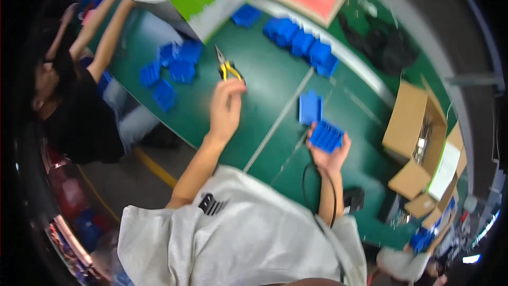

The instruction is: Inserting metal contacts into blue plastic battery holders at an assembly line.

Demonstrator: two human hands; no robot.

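A pair of needle-nose pliers [225, 67] with yellow-and-black handles lies on the green table, jaws pointing away from me. My left hand [225, 110] is at the handle ends, slightly blurred, with bent fingers and the thumb apart; it does not visibly grip the pliers. In my right hand [332, 160] rests a blue slotted plastic piece [326, 136], fingers and thumb around its sides. Just beyond it another blue plastic piece [310, 108] lies on the table.
A row of blue pieces [301, 42] stands along the far edge; a loose cluster [181, 63] lies left. A green-and-white box [211, 0] is at the far left, where another person [79, 106] reaches. An open cardboard box [410, 122] stands right. A black cable [304, 180] crosses my right forearm.
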